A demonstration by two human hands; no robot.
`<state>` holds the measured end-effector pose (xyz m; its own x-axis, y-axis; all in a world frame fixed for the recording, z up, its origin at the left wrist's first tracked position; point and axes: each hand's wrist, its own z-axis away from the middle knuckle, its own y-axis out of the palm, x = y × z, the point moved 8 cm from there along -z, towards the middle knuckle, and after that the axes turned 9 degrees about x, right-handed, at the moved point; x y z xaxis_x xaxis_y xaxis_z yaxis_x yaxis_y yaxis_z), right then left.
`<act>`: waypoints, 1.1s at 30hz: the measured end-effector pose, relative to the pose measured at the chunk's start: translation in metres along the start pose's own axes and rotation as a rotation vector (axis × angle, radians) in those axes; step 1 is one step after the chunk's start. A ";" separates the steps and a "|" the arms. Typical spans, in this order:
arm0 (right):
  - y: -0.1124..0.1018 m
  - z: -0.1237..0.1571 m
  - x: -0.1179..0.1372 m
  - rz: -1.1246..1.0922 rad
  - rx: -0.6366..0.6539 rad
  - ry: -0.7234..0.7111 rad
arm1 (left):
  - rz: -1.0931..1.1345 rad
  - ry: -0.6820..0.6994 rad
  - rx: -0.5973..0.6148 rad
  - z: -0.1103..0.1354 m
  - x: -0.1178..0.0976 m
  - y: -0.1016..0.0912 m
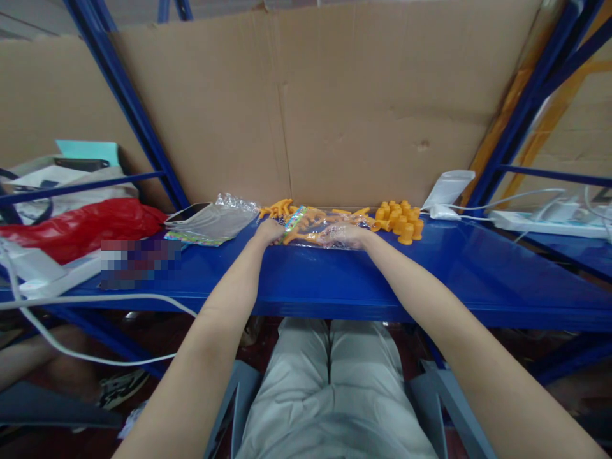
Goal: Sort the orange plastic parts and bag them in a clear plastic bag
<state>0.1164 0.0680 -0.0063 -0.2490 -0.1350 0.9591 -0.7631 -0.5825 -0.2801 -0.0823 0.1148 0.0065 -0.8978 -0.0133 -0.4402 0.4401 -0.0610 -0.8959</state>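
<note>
A clear plastic bag with a colourful patterned strip lies near the back of the blue shelf. My left hand is closed on the bag beside that strip. Shiny film covers part of my right hand, whose fingers point left toward a branching orange plastic piece. Glare blurs those fingers, so their grip is unclear, as is whether they are inside the bag or under it. More orange branching pieces are behind and between my hands. Right of my right hand stands a cluster of orange spool-like pieces.
Flat plastic bags lie to the left, near a red bag. White power strips and cables are at both sides. Cardboard walls the back between blue posts. Another person's leg shows lower left.
</note>
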 end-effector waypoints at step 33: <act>0.000 0.004 0.014 0.322 0.142 -0.116 | -0.184 0.281 0.033 0.015 -0.077 0.049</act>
<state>0.1147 0.0627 0.0075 -0.3872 -0.4150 0.8233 -0.5643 -0.5996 -0.5675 0.0081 0.0981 -0.0031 -0.9209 0.2759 -0.2753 0.2665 -0.0694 -0.9613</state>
